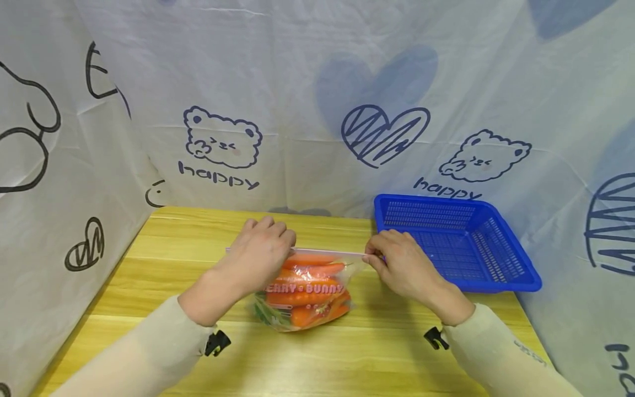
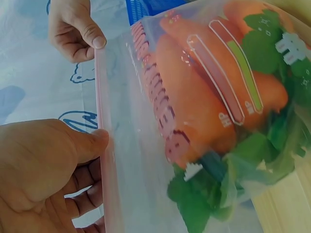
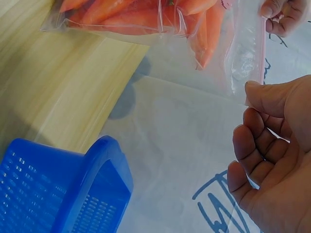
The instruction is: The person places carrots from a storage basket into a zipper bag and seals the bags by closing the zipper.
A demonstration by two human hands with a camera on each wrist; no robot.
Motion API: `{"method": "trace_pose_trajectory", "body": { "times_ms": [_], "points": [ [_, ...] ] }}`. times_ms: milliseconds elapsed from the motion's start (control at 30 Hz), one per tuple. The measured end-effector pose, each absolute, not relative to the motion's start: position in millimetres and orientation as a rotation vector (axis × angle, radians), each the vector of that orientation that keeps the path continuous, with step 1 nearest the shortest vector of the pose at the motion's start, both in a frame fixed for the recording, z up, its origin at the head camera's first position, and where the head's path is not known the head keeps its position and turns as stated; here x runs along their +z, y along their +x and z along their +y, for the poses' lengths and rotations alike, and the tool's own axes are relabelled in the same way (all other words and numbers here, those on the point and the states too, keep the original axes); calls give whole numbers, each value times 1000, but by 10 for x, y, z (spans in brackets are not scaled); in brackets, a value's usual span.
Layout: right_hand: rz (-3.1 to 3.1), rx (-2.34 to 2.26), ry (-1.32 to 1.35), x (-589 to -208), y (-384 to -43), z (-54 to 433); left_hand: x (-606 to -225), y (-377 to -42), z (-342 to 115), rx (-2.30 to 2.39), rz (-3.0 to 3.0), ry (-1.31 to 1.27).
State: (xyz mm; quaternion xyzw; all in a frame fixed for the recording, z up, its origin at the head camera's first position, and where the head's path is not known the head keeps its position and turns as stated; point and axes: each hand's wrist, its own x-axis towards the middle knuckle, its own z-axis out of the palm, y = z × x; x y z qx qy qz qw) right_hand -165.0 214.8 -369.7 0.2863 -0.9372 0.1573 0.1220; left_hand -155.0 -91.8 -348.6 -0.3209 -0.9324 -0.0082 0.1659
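A clear zip bag (image 1: 307, 298) with pink lettering holds several orange carrots (image 2: 194, 97) and some green leaves (image 2: 194, 199). Its pink-edged zip strip runs across the top. My left hand (image 1: 263, 251) pinches that strip between thumb and fingers, partway along it in the left wrist view. At the strip's right end, my right hand (image 1: 402, 262) pinches the corner of the bag with thumb and forefinger, its other fingers curled in. In the head view my left hand covers part of the bag's upper left.
A blue plastic basket (image 1: 521, 284) with slotted sides stands on the table's right side, just behind my right hand. The wood-grain table (image 1: 163, 264) meets a white printed cloth (image 1: 297, 165) at the back and sides.
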Motion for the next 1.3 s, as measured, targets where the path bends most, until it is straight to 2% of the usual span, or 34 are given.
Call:
{"method": "trace_pose_trajectory", "body": {
  "times_ms": [1300],
  "points": [
    [-2761,483,813,-3753,-1670,2225,-3460,-1551,-1383,-56,-2668,-903]
  ]
}}
